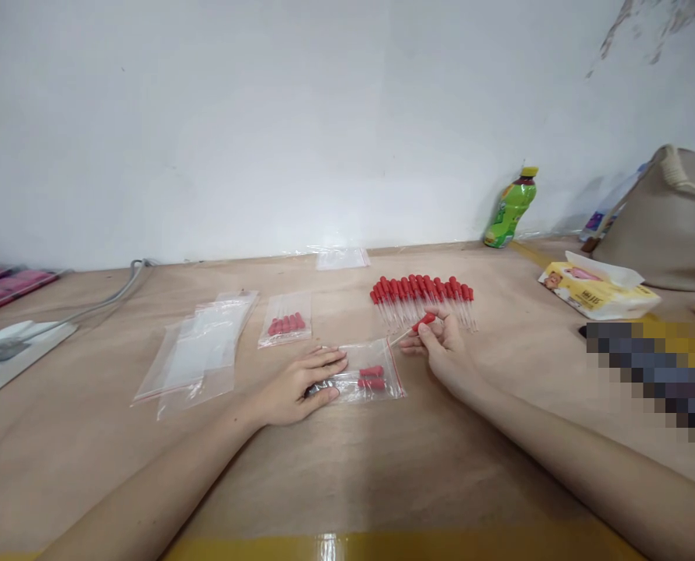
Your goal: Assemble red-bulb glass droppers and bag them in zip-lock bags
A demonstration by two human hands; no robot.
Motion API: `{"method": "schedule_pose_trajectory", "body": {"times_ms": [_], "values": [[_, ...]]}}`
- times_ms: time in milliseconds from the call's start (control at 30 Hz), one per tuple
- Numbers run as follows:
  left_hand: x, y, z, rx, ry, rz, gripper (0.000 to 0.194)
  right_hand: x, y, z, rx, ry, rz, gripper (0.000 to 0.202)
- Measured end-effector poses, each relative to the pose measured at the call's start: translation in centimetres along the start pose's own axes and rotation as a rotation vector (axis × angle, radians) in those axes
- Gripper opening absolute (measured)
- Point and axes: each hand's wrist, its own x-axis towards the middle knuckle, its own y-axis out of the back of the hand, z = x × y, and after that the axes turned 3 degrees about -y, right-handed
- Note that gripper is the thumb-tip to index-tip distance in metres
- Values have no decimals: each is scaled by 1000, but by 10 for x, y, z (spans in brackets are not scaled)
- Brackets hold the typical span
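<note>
My left hand point(301, 387) lies with spread fingers on a clear zip bag point(353, 358), which holds two red-capped droppers point(372, 378). Between the thumb and fingers of my right hand point(441, 347) is a red-capped dropper point(423, 321), its thin tip pointing left at the bag's right end. Whether the tip is inside the bag I cannot tell. Just behind my right hand, many red-capped droppers point(421, 288) lie side by side in a row. Another clear bag point(289, 306) with several red caps in it lies behind my left hand.
Flat clear bags point(199, 354) overlap on the left, and one more point(341, 259) lies by the wall. A cable point(107, 300) runs to a white power strip point(8, 351). At right are a green bottle point(511, 209), a tissue pack point(598, 288) and a beige bag point(663, 218).
</note>
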Motion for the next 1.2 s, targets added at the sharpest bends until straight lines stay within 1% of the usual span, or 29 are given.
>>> {"method": "schedule_pose_trajectory", "body": {"times_ms": [167,300,367,400,467,567,600,667,733,800,933,967,1033,1100,1133,1167,1200], "values": [[0,1,2,-15,13,3,46,-10,-1,0,40,-49,-66,40],[0,1,3,-9,16,5,48,-8,3,3,76,-101,-44,39],[0,1,4,0,21,8,50,-5,7,4,30,-115,-49,36],[0,1,4,5,26,9,52,-3,10,4,-30,-103,-75,34],[0,1,4,14,30,10,54,-1,15,1,-242,-38,-185,28],[0,1,4,19,17,17,53,0,22,-8,-595,145,-389,18],[0,1,4,18,14,19,53,1,22,-10,-661,205,-436,16],[-1,1,4,20,20,17,53,1,21,-12,-708,302,-476,16],[-1,1,4,21,35,12,53,3,17,-8,-731,342,-478,17],[-1,0,3,12,36,15,53,4,10,-2,-762,338,-456,15],[-1,-1,2,-10,13,37,52,3,-2,6,-810,329,-355,10],[-1,-2,1,-11,9,40,52,2,-3,5,-824,339,-342,12],[-1,-2,0,-9,2,34,51,2,-3,0,-851,337,-385,14],[0,-2,0,-6,0,23,49,6,1,-10,-875,274,-453,16],[0,-2,0,-4,2,18,49,11,3,-15,-895,241,-453,17],[0,-1,0,-4,4,15,49,19,4,-20,-926,225,-418,17],[0,-1,0,-4,8,14,49,28,5,-25,-965,231,-352,16]]}}
